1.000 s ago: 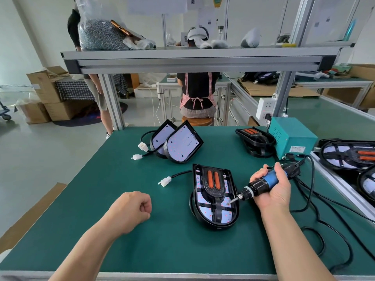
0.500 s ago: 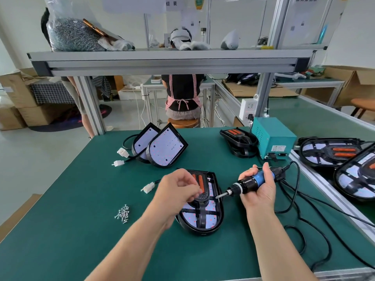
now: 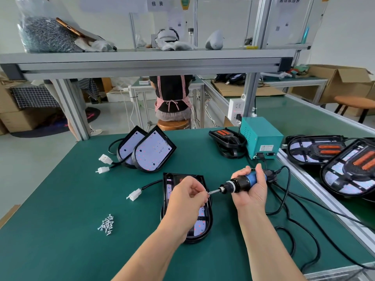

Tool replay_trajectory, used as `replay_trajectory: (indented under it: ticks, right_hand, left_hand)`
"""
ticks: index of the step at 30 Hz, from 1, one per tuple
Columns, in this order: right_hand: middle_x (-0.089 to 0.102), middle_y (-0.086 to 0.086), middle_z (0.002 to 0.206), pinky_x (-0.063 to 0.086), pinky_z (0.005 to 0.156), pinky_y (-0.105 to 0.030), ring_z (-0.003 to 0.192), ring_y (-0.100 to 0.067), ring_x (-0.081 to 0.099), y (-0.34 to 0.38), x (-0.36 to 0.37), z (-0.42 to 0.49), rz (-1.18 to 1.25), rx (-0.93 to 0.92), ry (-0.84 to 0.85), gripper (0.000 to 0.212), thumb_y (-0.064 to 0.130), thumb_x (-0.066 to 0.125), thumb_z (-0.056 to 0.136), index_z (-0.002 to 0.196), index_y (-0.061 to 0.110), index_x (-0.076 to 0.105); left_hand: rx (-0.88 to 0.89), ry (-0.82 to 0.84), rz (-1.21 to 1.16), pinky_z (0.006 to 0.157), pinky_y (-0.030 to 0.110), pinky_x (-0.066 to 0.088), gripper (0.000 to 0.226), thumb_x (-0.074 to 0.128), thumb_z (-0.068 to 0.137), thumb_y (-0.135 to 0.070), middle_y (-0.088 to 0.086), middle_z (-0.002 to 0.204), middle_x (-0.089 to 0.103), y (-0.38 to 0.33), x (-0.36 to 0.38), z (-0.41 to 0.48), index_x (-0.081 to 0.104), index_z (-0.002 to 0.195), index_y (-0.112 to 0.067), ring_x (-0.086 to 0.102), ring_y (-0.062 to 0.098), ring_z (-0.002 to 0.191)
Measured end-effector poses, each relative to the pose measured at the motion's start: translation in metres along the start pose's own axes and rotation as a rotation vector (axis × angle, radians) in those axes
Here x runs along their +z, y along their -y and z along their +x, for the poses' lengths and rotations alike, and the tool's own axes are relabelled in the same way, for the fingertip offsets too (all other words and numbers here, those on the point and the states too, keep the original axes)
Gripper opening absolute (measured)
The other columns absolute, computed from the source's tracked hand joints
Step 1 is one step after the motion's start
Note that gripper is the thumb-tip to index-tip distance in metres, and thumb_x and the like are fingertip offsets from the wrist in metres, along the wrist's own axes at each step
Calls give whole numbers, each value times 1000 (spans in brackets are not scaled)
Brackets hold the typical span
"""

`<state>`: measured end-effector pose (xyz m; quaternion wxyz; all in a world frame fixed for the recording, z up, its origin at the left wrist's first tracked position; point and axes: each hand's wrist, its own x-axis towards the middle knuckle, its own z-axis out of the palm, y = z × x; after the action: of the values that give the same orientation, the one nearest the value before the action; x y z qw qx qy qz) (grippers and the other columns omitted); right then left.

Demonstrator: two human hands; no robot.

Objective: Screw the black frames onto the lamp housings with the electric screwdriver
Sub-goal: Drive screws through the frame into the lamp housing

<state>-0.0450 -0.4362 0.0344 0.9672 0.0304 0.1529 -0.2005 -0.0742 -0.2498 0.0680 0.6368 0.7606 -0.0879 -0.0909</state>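
A small silver screw (image 3: 207, 193) is held to the bit of the black-and-blue corded electric screwdriver (image 3: 241, 182) above a lamp housing.
The screwdriver's barrel is grasped in the right hand (image 3: 250, 192), bit pointing left; the screw is pinched at the bit's tip by the curled fingers of the left hand (image 3: 185, 198); the rounded black lamp housing (image 3: 203, 230) with its black plastic frame (image 3: 182, 175) lies flat on the green bench mat (image 3: 60, 199), directly beneath both hands; a loose pile of screws (image 3: 106, 224) lies to its left; two frameless housings (image 3: 153, 152) are propped behind; a teal power box (image 3: 261, 136) stands at the rear right.
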Motion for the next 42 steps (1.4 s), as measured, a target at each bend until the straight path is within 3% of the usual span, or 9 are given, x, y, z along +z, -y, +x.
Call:
replay_trajectory:
  ticks: [3, 8, 14, 19, 25, 33, 39, 42]
  right_hand:
    - [58, 1, 77, 50, 62, -15, 65, -8, 55, 0, 0, 1, 10, 0, 1, 29, 26, 73, 90, 103, 11, 52]
    - [57, 1, 76, 51, 57, -16, 64, -8, 55, 1, 0, 2, 4, -10, 5, 25, 27, 72, 91, 95, 10, 54]
    - [57, 1, 77, 51, 55, -17, 63, -8, 55, 1, 0, 2, 4, -6, 10, 26, 26, 73, 90, 95, 10, 54]
    - [57, 2, 79, 51, 54, -17, 64, -7, 55, 0, 0, 1, -22, -7, 2, 28, 27, 74, 89, 98, 10, 53]
    - [58, 3, 79, 49, 61, -16, 65, -7, 55, 0, 0, 2, -35, -6, -14, 32, 28, 75, 89, 103, 11, 52]
    - [59, 1, 78, 52, 52, -19, 57, -9, 58, -3, 0, 1, -48, -19, -26, 33, 27, 77, 88, 103, 10, 53]
    - [59, 2, 77, 52, 55, -19, 58, -9, 58, -4, 0, 2, -70, -15, -25, 31, 27, 75, 89, 103, 11, 53]
    - [59, 2, 78, 52, 53, -20, 59, -10, 58, -6, 0, 1, -87, -10, -27, 32, 28, 76, 89, 105, 11, 53]
  left_hand:
    - [8, 7, 5, 51, 20, 41, 29, 59, 91, -4, -6, 65, 66, 0, 3, 1, 60, 73, -26, 51, 7, 56]
    - [48, -15, 19, 56, 14, 43, 21, 60, 91, -1, -7, 64, 66, 0, 6, 0, 60, 79, -18, 54, 4, 58]
    - [38, -35, -13, 61, 15, 47, 34, 62, 91, -2, -1, 72, 70, 3, 6, -2, 61, 70, -28, 59, 7, 65]
    - [35, -48, -4, 62, 17, 47, 25, 61, 92, 0, -4, 70, 68, 3, 8, -4, 60, 76, -20, 59, 9, 67]
    - [114, -144, 135, 61, 17, 43, 26, 63, 93, -6, -8, 68, 61, 4, 16, -12, 55, 76, -23, 49, 3, 61]
    - [277, -284, 286, 66, 29, 42, 26, 57, 98, -4, 2, 73, 58, 9, 30, -19, 46, 78, -18, 52, 23, 72]
    - [342, -257, 330, 69, 35, 46, 18, 57, 97, -5, 2, 73, 58, 10, 25, -17, 49, 84, -13, 53, 22, 72]
    - [336, -205, 342, 75, 26, 49, 13, 60, 95, -4, -9, 80, 61, 11, 21, -17, 54, 95, -16, 58, 9, 78]
